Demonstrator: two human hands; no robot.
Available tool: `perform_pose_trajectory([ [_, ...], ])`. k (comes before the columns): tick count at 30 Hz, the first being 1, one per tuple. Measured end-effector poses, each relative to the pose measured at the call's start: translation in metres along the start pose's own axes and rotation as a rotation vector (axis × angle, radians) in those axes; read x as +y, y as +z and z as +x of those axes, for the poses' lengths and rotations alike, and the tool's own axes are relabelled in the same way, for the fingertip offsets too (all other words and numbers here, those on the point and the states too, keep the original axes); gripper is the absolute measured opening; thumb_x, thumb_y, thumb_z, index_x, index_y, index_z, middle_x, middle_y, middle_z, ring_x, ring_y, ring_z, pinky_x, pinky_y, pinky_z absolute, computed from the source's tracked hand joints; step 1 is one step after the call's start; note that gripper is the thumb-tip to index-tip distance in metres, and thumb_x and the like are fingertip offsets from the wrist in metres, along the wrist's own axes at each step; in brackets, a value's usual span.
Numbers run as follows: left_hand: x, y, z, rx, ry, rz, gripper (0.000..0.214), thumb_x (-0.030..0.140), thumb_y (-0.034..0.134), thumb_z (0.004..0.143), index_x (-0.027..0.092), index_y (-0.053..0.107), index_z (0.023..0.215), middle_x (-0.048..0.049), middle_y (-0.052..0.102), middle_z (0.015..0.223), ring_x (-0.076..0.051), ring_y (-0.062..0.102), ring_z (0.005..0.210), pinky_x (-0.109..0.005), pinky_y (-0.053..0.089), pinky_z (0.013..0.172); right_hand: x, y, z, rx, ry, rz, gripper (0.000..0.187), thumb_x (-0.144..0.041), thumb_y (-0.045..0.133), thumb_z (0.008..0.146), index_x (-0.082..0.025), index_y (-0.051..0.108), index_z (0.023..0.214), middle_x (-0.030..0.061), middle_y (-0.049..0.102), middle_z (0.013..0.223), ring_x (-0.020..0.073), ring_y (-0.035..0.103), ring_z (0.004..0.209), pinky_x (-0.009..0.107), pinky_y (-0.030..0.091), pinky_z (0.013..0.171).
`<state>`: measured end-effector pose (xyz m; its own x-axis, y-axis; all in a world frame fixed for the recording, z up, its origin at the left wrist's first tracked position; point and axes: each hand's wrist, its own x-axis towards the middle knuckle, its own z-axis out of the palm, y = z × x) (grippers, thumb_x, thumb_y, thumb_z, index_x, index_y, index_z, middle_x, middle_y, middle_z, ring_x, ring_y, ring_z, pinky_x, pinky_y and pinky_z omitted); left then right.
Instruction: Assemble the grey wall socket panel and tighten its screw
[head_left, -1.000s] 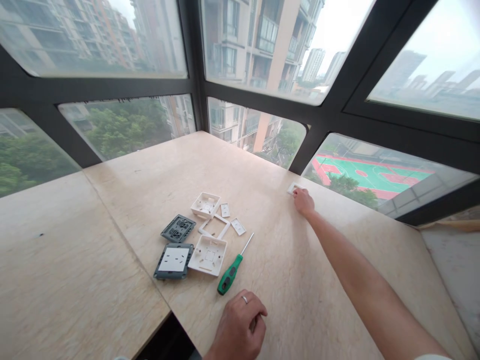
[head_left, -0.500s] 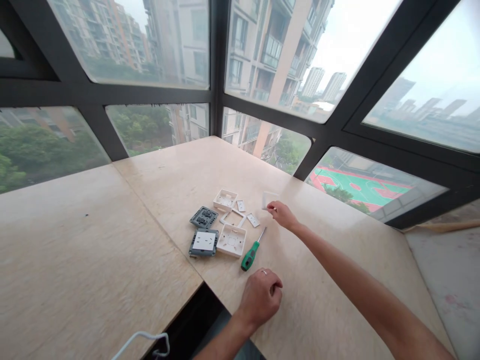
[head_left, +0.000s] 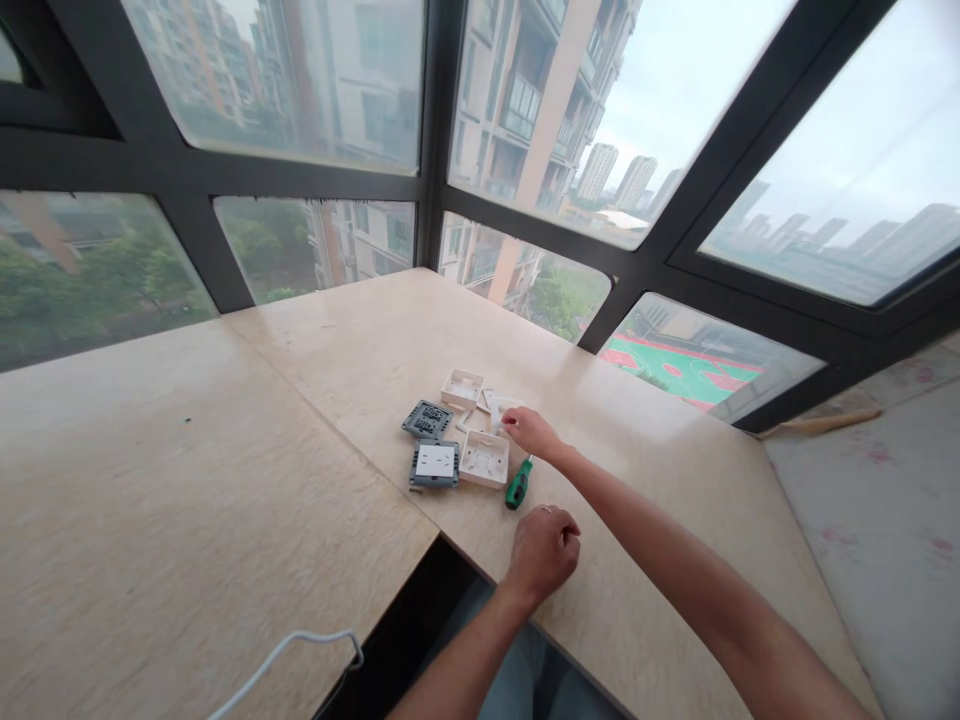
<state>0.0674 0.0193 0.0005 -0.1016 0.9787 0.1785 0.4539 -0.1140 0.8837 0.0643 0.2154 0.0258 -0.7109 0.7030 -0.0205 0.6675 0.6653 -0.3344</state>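
My right hand pinches a thin whitish frame by its near edge, above the small white parts. My left hand rests on the ledge in a loose fist, with nothing visible in it. Between the hands lies a green-handled screwdriver, its tip partly hidden by my right hand. An open white socket box sits left of it, and a second white box stands farther back. A grey socket with a white face lies face up; another grey socket shows its back.
A white frame lies among the boxes. Small screws lie by the near socket. The stone ledge runs to dark-framed windows. A white cable crosses the near edge beside a dark gap.
My right hand has carried the whitish frame left, over the small white parts. The left hand keeps its curled pose on the ledge. The camera view has shifted.
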Motion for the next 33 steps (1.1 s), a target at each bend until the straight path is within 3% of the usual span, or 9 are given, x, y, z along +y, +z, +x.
perform_pose_trajectory([
  [9,-0.001,0.001,0.001,0.003,0.010,0.006,0.020,0.004,0.057,0.072,0.018,0.071,0.076,-0.0056,0.072,0.079,-0.021,0.065,0.080,-0.032,0.049,0.075,-0.017,-0.005,-0.011,0.070,-0.050,0.102,0.030,-0.036,0.062,0.099,-0.019,0.063,0.123,0.0090,0.065,0.127,0.0215,0.066,0.106,0.043,0.058,0.091],
  [13,-0.003,0.000,-0.001,0.015,0.028,0.005,0.021,0.002,0.056,0.072,0.017,0.071,0.077,-0.0054,0.072,0.078,-0.021,0.065,0.081,-0.032,0.049,0.076,-0.019,-0.011,-0.037,0.203,-0.064,0.184,0.016,-0.014,0.057,0.095,-0.018,0.072,0.101,0.0075,0.073,0.104,0.0200,0.069,0.099,0.039,0.055,0.094],
  [16,-0.005,-0.002,-0.004,0.026,0.047,-0.010,0.022,0.001,0.057,0.071,0.016,0.072,0.078,-0.0054,0.072,0.079,-0.021,0.065,0.081,-0.031,0.049,0.077,-0.015,-0.013,-0.076,0.317,-0.076,0.243,0.030,-0.002,0.050,0.086,-0.020,0.074,0.091,0.0082,0.073,0.106,0.0209,0.069,0.101,0.037,0.053,0.095],
  [22,-0.008,-0.004,-0.006,0.049,0.047,-0.036,0.025,-0.001,0.055,0.071,0.017,0.071,0.075,-0.0040,0.072,0.078,-0.018,0.064,0.076,-0.029,0.047,0.074,0.010,-0.014,-0.175,0.487,-0.005,0.384,0.024,-0.010,0.049,0.078,-0.022,0.066,0.066,0.0064,0.074,0.092,0.0207,0.069,0.089,0.034,0.052,0.084],
  [29,-0.009,-0.006,-0.019,0.098,0.021,-0.031,0.024,0.002,0.051,0.073,0.017,0.069,0.076,-0.0028,0.070,0.075,-0.015,0.063,0.069,-0.024,0.046,0.063,0.058,0.004,-0.284,0.724,0.400,0.587,0.015,-0.031,0.054,0.074,-0.022,0.062,0.065,0.0092,0.074,0.081,0.0248,0.070,0.083,0.035,0.053,0.072],
  [33,-0.009,-0.009,-0.037,0.121,0.067,0.000,0.022,0.005,0.049,0.073,0.018,0.067,0.074,-0.0030,0.069,0.075,-0.017,0.064,0.070,-0.026,0.048,0.064,0.069,0.013,-0.316,0.811,0.560,0.699,0.019,-0.036,0.053,0.075,-0.022,0.057,0.064,0.0112,0.073,0.083,0.0234,0.070,0.074,0.033,0.054,0.065],
])
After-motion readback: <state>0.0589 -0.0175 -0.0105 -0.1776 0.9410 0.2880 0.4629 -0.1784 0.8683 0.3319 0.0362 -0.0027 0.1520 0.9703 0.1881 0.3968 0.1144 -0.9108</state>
